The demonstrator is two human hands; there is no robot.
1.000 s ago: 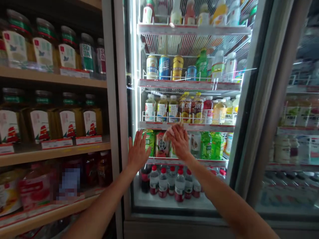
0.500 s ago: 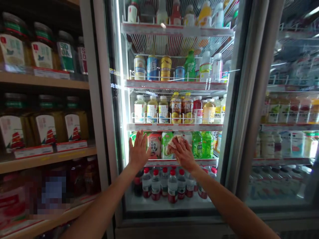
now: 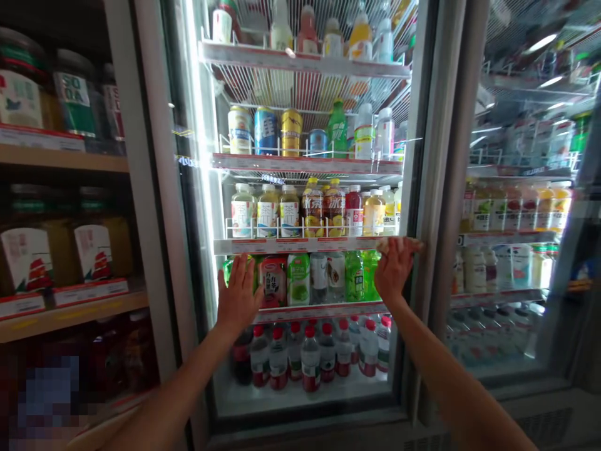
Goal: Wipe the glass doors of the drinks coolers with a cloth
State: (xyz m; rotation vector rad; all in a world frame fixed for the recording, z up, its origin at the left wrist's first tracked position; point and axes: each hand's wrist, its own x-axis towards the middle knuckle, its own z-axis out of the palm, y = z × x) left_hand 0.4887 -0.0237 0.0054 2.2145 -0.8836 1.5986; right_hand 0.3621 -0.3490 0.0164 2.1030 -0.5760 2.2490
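Observation:
A glass fridge door [image 3: 310,391] stands shut in front of me, with lit shelves of drinks behind it. My left hand [image 3: 238,294] lies flat on the glass near its left side, fingers stretched and spread, with nothing held. Under my right hand [image 3: 394,269] is a pale, crumpled cloth [image 3: 408,245], pressed against the right part of the glass beside the metal door frame [image 3: 436,207]. The cloth sticks out above and to the right of the fingers; the palm hides the rest of it.
To the left, wooden shelves [image 3: 70,307] hold large jars of brown liquid [image 3: 96,238]. Another glass-fronted fridge [image 3: 507,238] with bottles adjoins on the right. Several red-capped bottles [image 3: 310,357] stand on the bottom shelf behind the glass.
My right hand has moved the cloth across the glass to the right and slightly up, up to the door frame. My left hand stays on the glass. The view has turned right.

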